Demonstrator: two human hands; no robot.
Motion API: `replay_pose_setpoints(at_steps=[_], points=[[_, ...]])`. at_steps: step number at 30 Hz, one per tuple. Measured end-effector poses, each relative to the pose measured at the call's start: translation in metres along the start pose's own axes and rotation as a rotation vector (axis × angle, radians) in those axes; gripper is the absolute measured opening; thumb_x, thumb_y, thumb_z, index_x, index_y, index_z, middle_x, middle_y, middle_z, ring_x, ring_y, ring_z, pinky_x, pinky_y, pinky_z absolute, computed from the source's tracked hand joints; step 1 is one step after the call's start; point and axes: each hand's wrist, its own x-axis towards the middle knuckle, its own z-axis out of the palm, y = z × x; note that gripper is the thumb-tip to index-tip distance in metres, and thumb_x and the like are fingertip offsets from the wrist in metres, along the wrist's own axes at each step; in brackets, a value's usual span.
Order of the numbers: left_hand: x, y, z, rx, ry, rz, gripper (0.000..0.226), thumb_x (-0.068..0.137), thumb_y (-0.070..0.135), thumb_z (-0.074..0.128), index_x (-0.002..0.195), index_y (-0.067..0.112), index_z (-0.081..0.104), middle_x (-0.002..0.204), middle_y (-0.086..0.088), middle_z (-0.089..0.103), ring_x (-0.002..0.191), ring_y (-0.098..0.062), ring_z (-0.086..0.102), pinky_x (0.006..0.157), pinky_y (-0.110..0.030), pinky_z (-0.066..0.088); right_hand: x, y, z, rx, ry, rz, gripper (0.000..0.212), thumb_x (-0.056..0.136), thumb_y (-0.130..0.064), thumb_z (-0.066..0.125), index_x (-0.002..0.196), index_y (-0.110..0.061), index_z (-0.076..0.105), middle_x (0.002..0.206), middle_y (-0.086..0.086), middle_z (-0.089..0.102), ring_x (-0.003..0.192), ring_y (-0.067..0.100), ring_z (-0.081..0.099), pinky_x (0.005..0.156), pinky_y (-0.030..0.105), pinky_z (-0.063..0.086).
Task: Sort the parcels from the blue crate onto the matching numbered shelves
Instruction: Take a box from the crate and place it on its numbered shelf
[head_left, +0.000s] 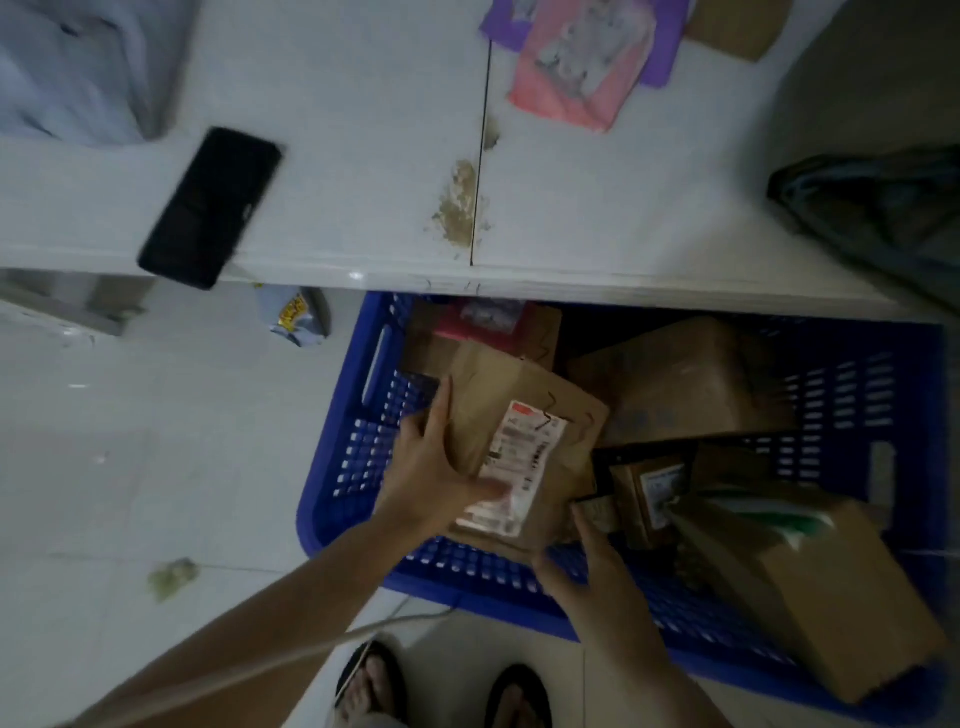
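Over the near-left corner of the blue crate, a brown paper parcel with a white shipping label is held between both hands: the left hand is curled round its left edge with the thumb lying across the label, and the right hand, half closed, supports the near bottom corner. To do this well, lift it clear of the other parcels, turn the label up and read the number before reaching for a shelf
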Motion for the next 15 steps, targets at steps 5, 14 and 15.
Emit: replay_pose_setpoints(at_steps=[5,14,15], points=[[-0.072,0.060,-0.042,-0.655,-0.238,-0.078,0.120,0.052,0.019,0.088,0.146,0.029,0.014,0.123,-0.003,0.060,0.102,-0.020,0.066,0.082,-0.035,0.058,-0.065,-0.044,-0.040,0.651,0.022,0.028,0.105,0.069,-0.034,0.079,0.151,-0.027,0.014,0.154,-0.003,0.028,0.139,0.019,0.032,0.110,0.038,0.033],[-0.248,0.163,-0.141,-0.907,-0.310,0.000,0.117,0.035,0.026,0.096,0.131,0.028,0.029,0.110,-0.003,0.068,0.089,-0.019,0.072,0.066,-0.029,0.058,-0.273,-0.096,-0.118,0.751,-0.046,-0.280,0.099,0.039,-0.046,0.092,0.127,-0.044,0.048,0.127,-0.008,0.061,0.120,0.021,0.055,0.106,0.046,0.040],[-0.268,0.171,-0.151,-0.908,-0.340,0.054,0.123,0.030,0.032,0.096,0.133,0.032,0.028,0.115,-0.001,0.067,0.097,-0.019,0.070,0.075,-0.032,0.058,-0.295,-0.099,-0.124,0.705,-0.015,-0.313,0.088,0.045,-0.050,0.089,0.122,-0.049,0.048,0.129,-0.012,0.058,0.123,0.017,0.052,0.109,0.043,0.037]])
